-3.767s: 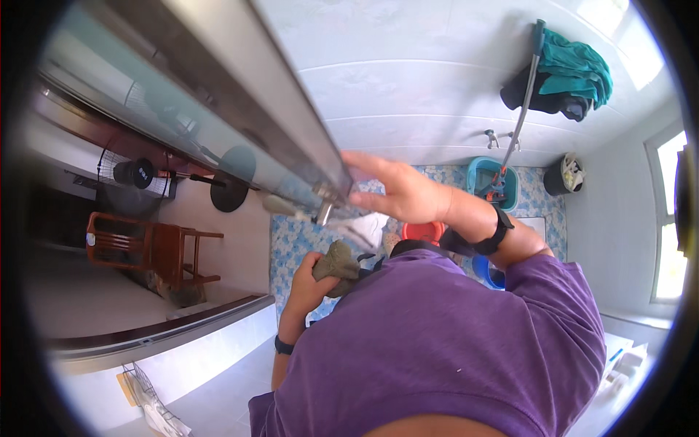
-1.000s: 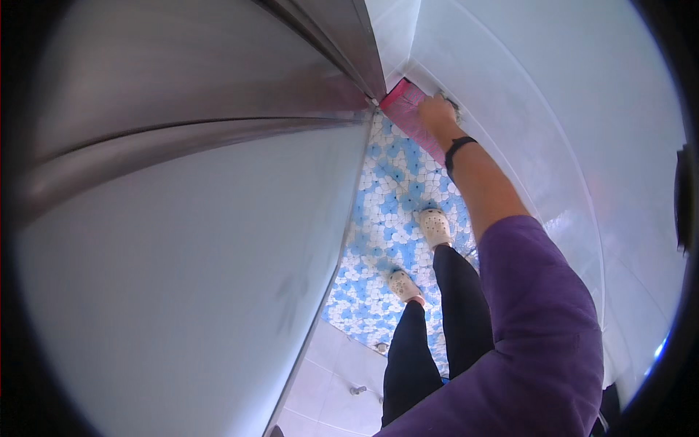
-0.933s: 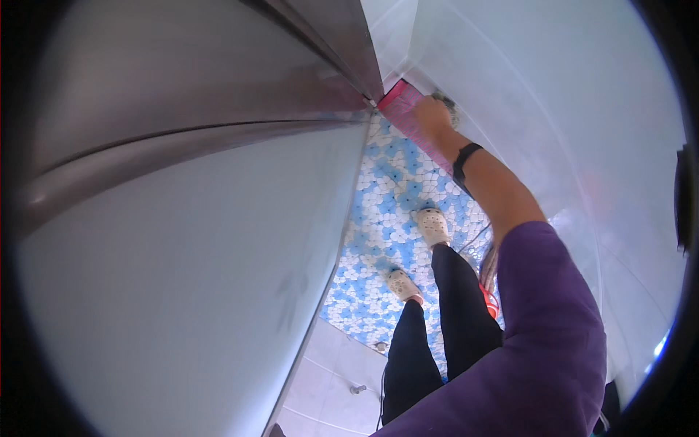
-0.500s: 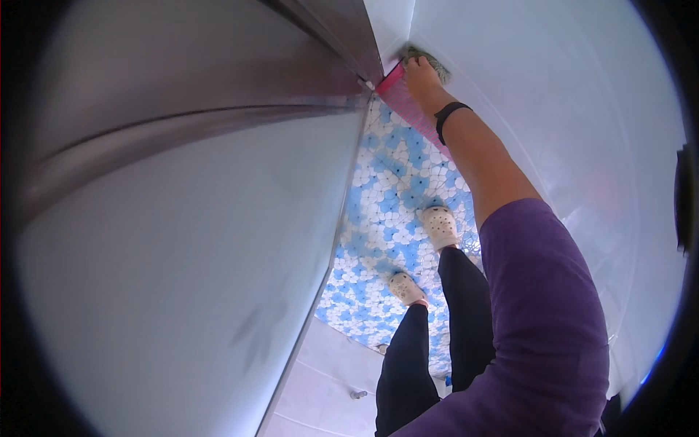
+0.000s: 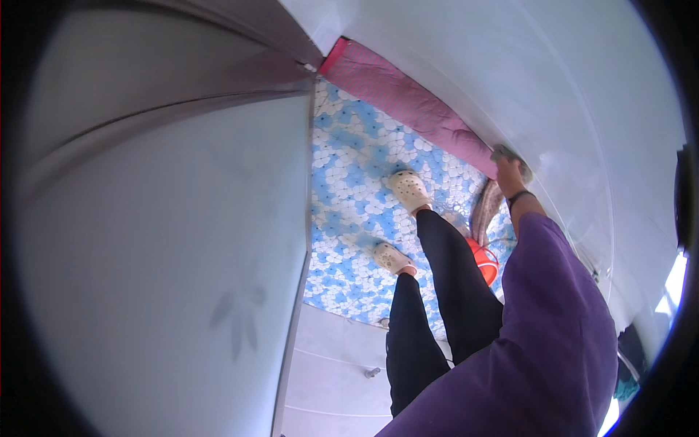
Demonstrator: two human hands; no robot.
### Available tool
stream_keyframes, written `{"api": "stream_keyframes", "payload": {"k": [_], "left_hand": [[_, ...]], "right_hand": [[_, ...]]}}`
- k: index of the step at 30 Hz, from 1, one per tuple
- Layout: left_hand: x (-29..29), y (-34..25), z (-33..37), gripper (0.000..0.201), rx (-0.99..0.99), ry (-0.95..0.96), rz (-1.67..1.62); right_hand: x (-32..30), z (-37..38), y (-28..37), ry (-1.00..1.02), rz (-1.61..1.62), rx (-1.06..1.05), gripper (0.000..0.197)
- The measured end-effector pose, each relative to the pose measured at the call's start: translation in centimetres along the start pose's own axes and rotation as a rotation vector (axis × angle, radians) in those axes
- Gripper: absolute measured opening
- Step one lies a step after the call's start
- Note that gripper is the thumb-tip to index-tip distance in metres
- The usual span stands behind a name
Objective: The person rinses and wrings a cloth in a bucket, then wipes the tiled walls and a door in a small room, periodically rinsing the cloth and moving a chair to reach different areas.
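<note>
My right hand (image 5: 511, 173) is closed around a grey-green cleaning cloth (image 5: 518, 162) and presses it against the pale wall (image 5: 502, 80), low down near the floor. Most of the cloth is hidden under the fingers. Just beside it is the near end of a long pink strip (image 5: 415, 95), which looks like a towel or mat laid along the foot of the wall. A dark band circles my right wrist, below a purple sleeve. My left hand is out of the picture.
On the left stands a large frosted door panel (image 5: 175, 218) with a dark frame. An orange bucket (image 5: 483, 262) sits by my leg, near a brownish curved thing (image 5: 484, 211). My light clogs (image 5: 410, 191) stand on the blue-and-white flowered floor (image 5: 349, 167).
My right hand has moved with the cloth from the far corner along the wall, toward me and to the right. The pink strip and the orange bucket have come into fuller view.
</note>
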State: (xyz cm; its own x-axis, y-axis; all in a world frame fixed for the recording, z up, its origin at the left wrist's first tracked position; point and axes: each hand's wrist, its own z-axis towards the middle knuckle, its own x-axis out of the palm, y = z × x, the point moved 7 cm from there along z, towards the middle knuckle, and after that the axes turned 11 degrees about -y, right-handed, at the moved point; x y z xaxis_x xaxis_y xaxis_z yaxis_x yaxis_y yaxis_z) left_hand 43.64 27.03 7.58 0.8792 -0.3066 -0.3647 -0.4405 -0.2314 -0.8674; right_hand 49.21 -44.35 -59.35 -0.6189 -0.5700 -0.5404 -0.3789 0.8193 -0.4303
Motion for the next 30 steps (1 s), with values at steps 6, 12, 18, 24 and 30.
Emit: {"api": "stream_keyframes", "payload": {"k": [6,12,18,24,30], "left_hand": [[1.8,-1.1,1.1,0.028,0.013,0.086,0.008],[0.2,-0.9,2.0,0.024,0.009,0.155,-0.013],[0.2,-0.7,2.3,0.023,-0.034,0.251,-0.024],[0.8,-1.3,2.4,0.024,0.0,0.148,0.058],[-1.7,-1.4,5.9,0.005,-0.143,0.062,-0.121]], "right_hand": [[-23.4,14.2,-3.8,-0.469,0.258,0.026,0.015],[-39.9,19.3,-6.7,-0.848,0.257,0.097,0.013],[-9.7,11.2,-0.8,-0.308,0.201,0.214,0.023],[8.5,-14.9,-6.0,0.308,0.662,0.942,0.02],[-0.4,-17.2,-8.8,0.055,1.168,0.95,0.024]]}}
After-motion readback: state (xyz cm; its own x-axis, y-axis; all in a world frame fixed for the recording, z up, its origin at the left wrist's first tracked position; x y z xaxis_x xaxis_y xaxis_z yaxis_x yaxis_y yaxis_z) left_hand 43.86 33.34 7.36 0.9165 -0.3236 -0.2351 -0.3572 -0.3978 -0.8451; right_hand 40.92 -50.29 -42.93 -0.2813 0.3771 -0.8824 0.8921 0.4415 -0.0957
